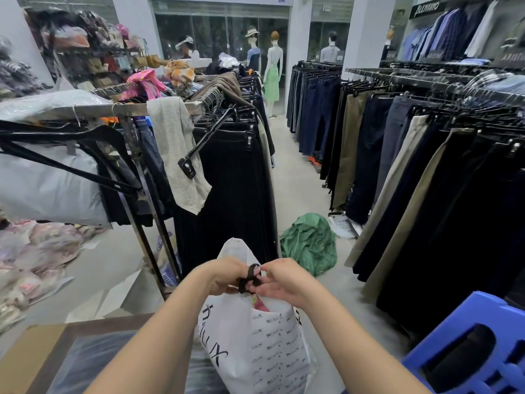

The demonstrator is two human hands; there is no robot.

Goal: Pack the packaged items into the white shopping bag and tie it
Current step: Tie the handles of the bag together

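Observation:
A white shopping bag [255,345] with small black lettering hangs low in the middle of the view. Its dark brown ribbon handles [250,279] are bunched at the top, between both hands. My left hand [224,275] pinches the handles from the left, and my right hand [281,280] grips them from the right with fingers curled over the ribbon. Something pink and red [260,304] shows just inside the bag's mouth. One white flap of the bag [234,248] sticks up behind my hands.
Racks of dark trousers [426,172] line the right side, and a rack of black garments [233,177] stands on the left. A green bag [311,241] lies on the aisle floor. A blue plastic stool [477,345] sits lower right, a cardboard box [42,354] lower left.

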